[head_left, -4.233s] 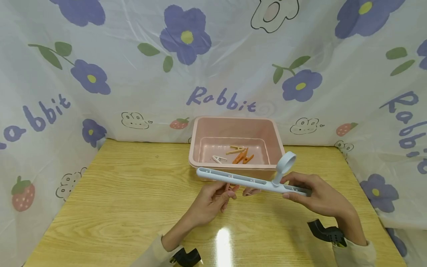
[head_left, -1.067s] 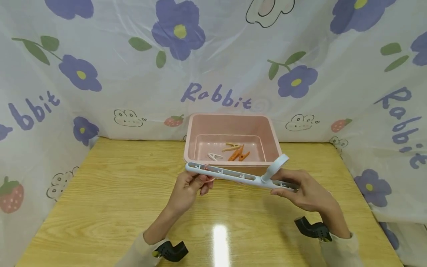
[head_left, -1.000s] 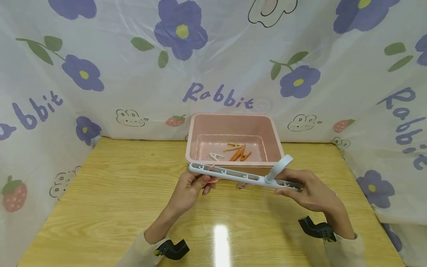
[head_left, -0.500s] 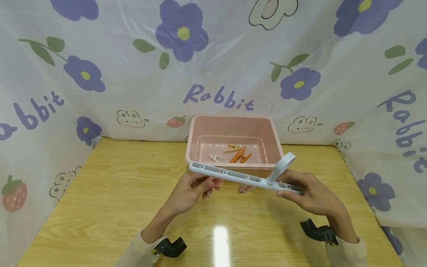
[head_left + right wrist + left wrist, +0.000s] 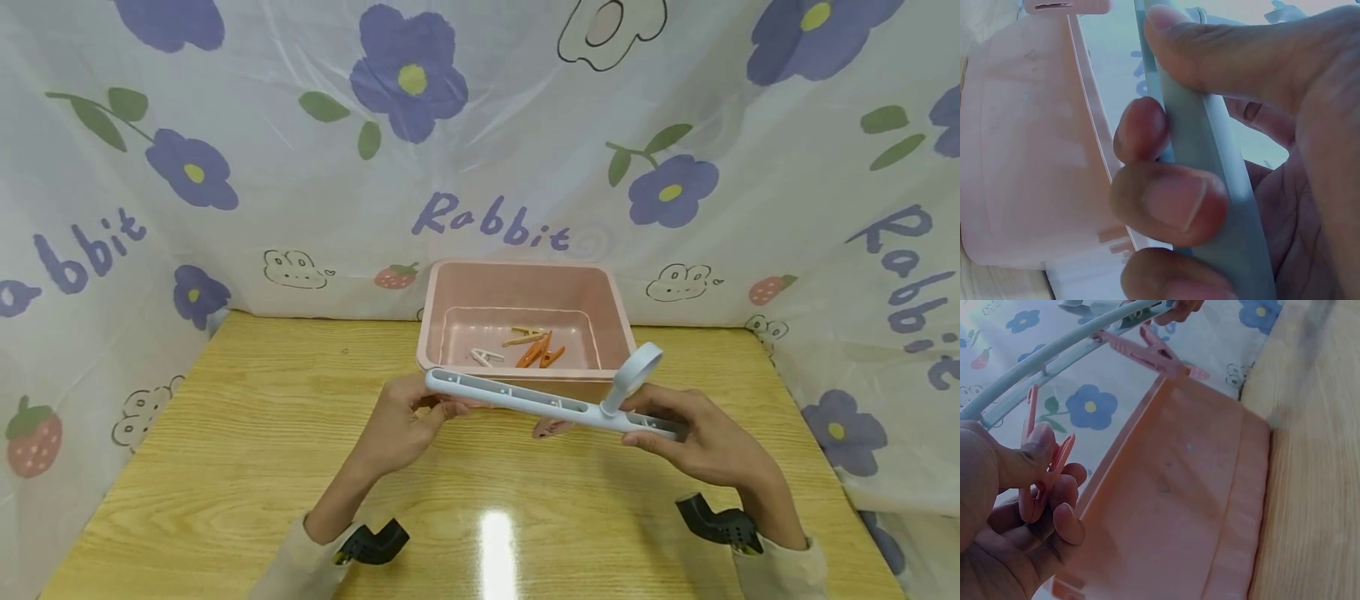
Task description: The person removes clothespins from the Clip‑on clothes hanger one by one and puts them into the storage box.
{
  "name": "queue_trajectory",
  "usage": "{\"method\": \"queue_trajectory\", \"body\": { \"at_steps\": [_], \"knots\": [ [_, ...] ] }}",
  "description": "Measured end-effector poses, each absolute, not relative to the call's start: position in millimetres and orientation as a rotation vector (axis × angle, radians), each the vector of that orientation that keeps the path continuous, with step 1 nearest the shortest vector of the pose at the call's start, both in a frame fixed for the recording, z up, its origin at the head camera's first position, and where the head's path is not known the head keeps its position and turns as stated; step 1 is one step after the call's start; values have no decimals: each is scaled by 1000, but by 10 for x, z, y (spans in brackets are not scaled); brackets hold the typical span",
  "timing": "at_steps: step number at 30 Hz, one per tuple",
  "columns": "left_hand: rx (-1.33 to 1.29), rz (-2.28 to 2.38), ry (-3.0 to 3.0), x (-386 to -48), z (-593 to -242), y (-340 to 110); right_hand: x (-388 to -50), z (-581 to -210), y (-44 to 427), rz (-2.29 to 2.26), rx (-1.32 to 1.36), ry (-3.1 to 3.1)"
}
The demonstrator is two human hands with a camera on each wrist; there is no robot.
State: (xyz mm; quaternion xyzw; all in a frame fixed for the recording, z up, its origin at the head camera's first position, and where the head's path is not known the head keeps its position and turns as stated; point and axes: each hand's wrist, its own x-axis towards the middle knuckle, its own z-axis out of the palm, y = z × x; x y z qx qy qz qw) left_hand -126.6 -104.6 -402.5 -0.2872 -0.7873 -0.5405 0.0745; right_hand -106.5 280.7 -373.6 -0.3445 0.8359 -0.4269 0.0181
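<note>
A light blue hanger bar (image 5: 517, 402) is held in front of the pink bin (image 5: 525, 287), with a pink clip (image 5: 1138, 355) hanging from its underside near the bin's outer wall. Left of that clip, before the bin, the left hand (image 5: 397, 429) pinches a second pink peg (image 5: 1038, 495) between thumb and fingers beneath the bar's end, while the right hand (image 5: 705, 437), at the bin's right front, has thumb and fingers clamped round the other end. Inside the bin lie white (image 5: 486, 357), orange (image 5: 535, 352) and yellow clips (image 5: 525, 337).
</note>
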Motion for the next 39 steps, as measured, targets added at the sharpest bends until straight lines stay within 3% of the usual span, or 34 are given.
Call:
{"method": "queue_trajectory", "body": {
  "at_steps": [39],
  "knots": [
    [-714, -1389, -2460, -1834, -3688, -1235, -1073, -3731, 2889, -1291, -1005, 2628]
  ]
}}
